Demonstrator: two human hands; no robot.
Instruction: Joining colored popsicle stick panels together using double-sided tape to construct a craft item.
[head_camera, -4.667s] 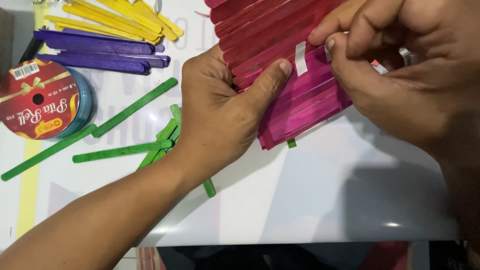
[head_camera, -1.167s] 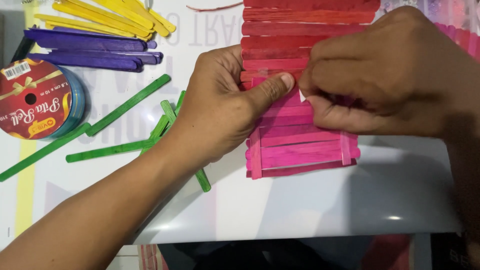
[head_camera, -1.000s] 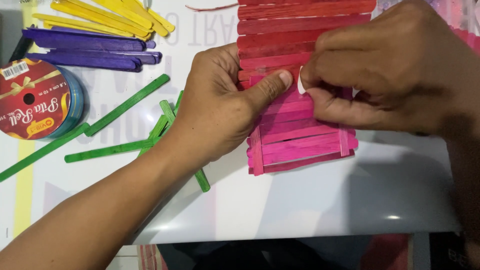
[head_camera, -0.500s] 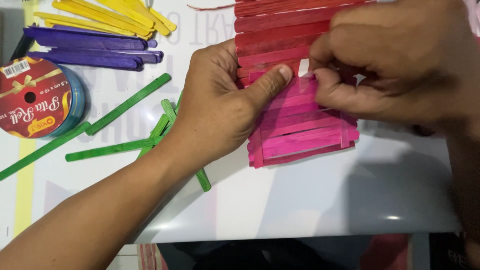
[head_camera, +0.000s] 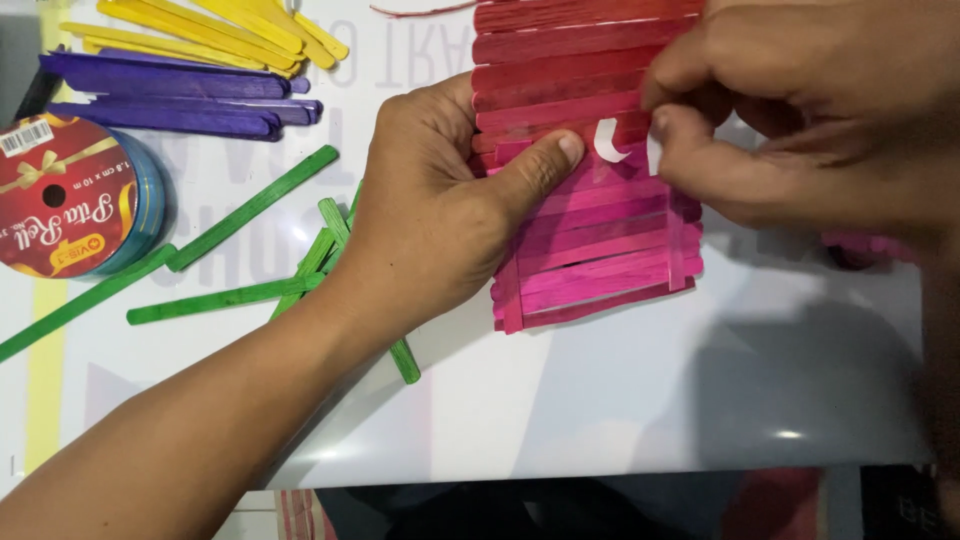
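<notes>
Pink stick panel (head_camera: 590, 235) under both gripping hands, green sticks (head_camera: 240, 210) alongside.

The panel of pink and red craft sticks (head_camera: 590, 200) is dyed wood, matt and faintly grained. At its two o'clock curls a white paper strip (head_camera: 608, 142). The white tabletop (head_camera: 620, 400) is smooth, glossy. At nine o'clock, green sticks (head_camera: 250, 205), matt wood.
</notes>
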